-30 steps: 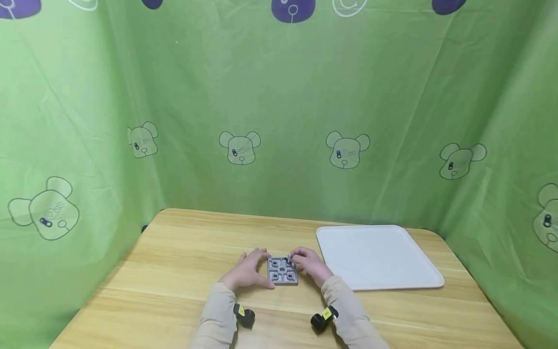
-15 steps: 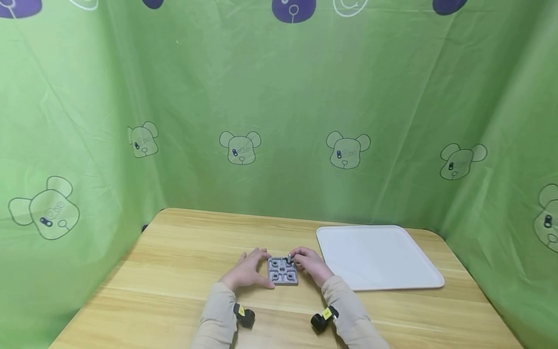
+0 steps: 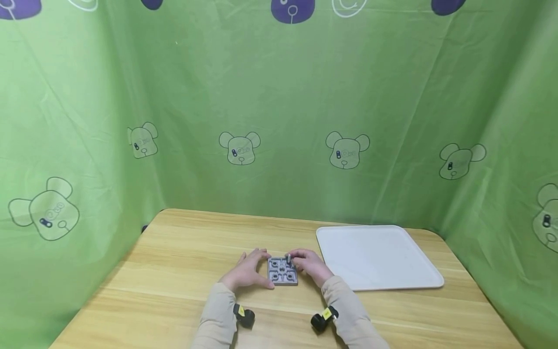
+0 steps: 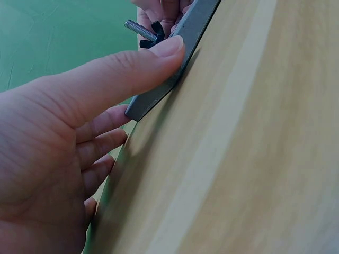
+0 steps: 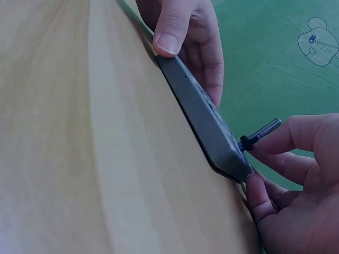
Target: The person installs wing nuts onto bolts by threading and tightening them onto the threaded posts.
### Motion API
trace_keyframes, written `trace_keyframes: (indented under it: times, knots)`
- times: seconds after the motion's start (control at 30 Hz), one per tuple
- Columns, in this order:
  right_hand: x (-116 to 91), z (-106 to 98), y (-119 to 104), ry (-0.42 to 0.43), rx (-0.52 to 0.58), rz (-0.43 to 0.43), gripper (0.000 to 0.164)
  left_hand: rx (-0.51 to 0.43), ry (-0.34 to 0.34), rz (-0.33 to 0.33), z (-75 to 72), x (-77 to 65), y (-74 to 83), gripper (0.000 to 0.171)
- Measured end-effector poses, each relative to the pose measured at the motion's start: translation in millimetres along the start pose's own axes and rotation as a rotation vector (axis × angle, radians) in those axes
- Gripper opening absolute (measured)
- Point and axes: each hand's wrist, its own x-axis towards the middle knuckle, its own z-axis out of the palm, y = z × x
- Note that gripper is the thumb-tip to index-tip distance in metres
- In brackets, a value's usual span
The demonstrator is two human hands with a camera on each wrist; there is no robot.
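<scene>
A square grey metal plate [image 3: 282,277] with recesses and holes lies on the table between my hands. A threaded bolt [image 5: 269,127] stands up from its far right corner, with a black wing nut [image 5: 247,143] low on the thread. My left hand [image 3: 246,270] grips the plate's left side, thumb near the front corner and fingers toward the far one. At the far right corner, my right hand [image 3: 310,264] works the wing nut with curled fingers. Its index finger touches the nut, and its thumb lies against the plate edge. The left wrist view partly hides the right fingers.
A white tray [image 3: 379,257] lies on the wooden table [image 3: 174,271], right of and behind the right hand. Green curtains [image 3: 287,189] enclose the table's back and sides. Each wrist carries a small black camera [image 3: 247,318].
The right fingers have shifted slightly around the wing nut, and the bolt shows a little more plainly. The left hand and plate have stayed in place.
</scene>
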Motion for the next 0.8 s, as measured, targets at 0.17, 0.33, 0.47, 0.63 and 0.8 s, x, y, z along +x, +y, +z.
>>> trace_keyframes:
  times: [0.17,0.33,0.47,0.63,0.8]
  knots:
    - [-1.9,0.6,-1.3,-0.001,-0.026,0.007,0.034,-0.005,-0.002,-0.001,-0.4,-0.4,0.5,0.089]
    - [-1.7,2.6,-1.8,0.017,-0.051,-0.009,0.029,-0.007,0.0,0.001,-0.5,-0.4,0.4,0.09]
    - [-0.7,3.9,-1.3,0.026,-0.053,-0.016,0.026,0.0,0.001,0.0,-0.3,-0.2,0.0,0.09]
    - [-1.5,4.3,-1.9,0.039,-0.066,-0.014,0.024,0.002,-0.001,0.002,-0.2,-0.4,0.0,0.09]
    - [-2.7,4.9,-3.0,0.05,-0.091,-0.018,0.021,0.002,-0.004,-0.002,0.3,-0.7,-0.5,0.089]
